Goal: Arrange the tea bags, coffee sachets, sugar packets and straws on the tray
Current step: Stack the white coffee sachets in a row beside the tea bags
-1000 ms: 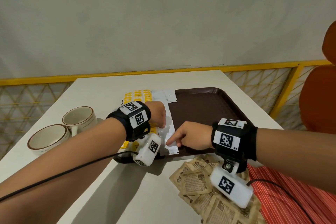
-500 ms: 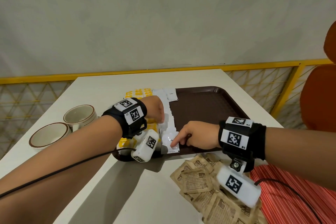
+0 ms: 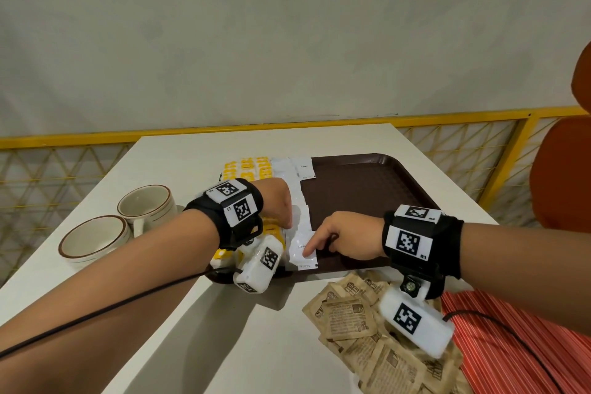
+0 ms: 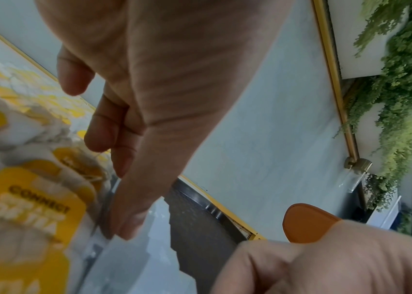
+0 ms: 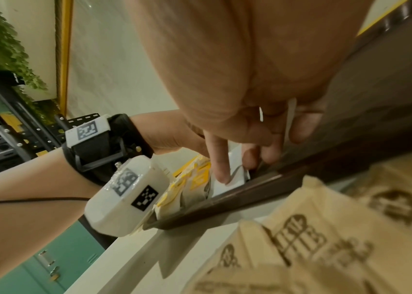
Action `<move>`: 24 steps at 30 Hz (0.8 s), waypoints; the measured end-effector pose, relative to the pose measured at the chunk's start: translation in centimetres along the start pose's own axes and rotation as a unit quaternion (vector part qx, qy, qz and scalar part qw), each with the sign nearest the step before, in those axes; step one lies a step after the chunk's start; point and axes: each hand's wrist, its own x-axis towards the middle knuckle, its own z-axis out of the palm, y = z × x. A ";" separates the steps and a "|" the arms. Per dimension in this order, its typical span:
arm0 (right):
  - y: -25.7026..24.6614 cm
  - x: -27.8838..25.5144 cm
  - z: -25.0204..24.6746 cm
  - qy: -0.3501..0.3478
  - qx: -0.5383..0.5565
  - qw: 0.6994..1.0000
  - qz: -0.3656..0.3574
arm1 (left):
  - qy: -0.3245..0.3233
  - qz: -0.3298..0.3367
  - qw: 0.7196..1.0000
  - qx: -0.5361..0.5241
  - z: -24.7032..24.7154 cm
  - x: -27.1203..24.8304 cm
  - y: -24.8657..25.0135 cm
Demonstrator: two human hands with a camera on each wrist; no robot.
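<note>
A brown tray (image 3: 367,189) lies on the white table. Yellow tea bags (image 3: 248,169) line its left side, with a row of overlapping white coffee sachets (image 3: 300,214) beside them. My left hand (image 3: 279,205) rests at the seam between the two rows; in the left wrist view its straight index finger (image 4: 129,222) touches the sachets' edge (image 4: 134,258) next to the tea bags (image 4: 23,208). My right hand (image 3: 339,238) presses its straight index finger (image 5: 222,171) on the nearest sachet (image 5: 227,188); the other fingers are curled. Neither hand holds anything.
Brown sugar packets (image 3: 351,313) lie in a heap on the table in front of the tray, under my right wrist. Red striped straws (image 3: 511,345) lie to their right. Two cream cups (image 3: 147,205) (image 3: 92,237) stand at the left. An orange chair (image 3: 563,169) is at the right.
My right wrist has drifted slightly to the right while its fingertip stays on the nearest sachet. The left hand has barely moved.
</note>
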 end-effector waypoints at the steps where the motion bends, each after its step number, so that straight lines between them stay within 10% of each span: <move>1: 0.1 0.0 0.1 0.001 0.010 1.000 0.006 | 0.004 0.004 1.000 -0.006 -0.1 0.0 -0.1; 9: 0.1 0.2 0.8 0.105 0.418 0.893 0.128 | 0.140 -0.036 0.981 -0.132 -0.8 0.2 -3.0; 24: -0.3 1.2 2.0 0.178 0.320 0.924 0.112 | 0.142 -0.065 0.979 -0.130 0.2 -0.4 -4.5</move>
